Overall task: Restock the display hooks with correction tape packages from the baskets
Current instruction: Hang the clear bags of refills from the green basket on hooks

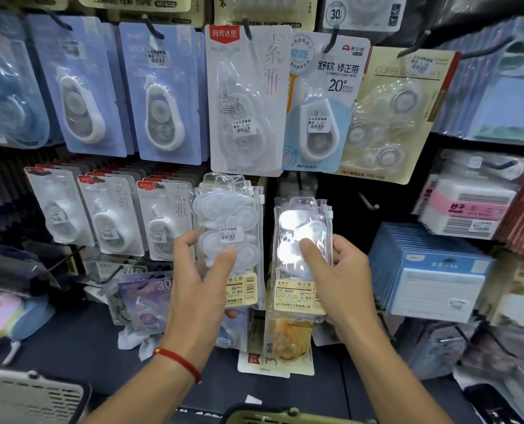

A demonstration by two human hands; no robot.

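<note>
My left hand (198, 280) grips a clear zip-bag pack of white correction tapes (233, 221) with a price sticker, held upright in front of the display. Beside it my right hand (339, 270) holds a second clear pack of correction tapes (297, 237), thumb pressed on its front. Both packs have yellow labels at the bottom. A bare display hook (368, 203) sticks out of the dark panel just right of the right-hand pack. Whether the left pack hangs on a hook is hidden by the pack itself.
Hooks above carry carded correction tapes: blue cards (162, 96), a white card (245, 102), a light blue card (322, 105). Lower left hang white cards (110, 215). Blue boxes (429, 270) stand at right. A grey basket (31, 396) sits bottom left, a green basket rim (285, 416) bottom centre.
</note>
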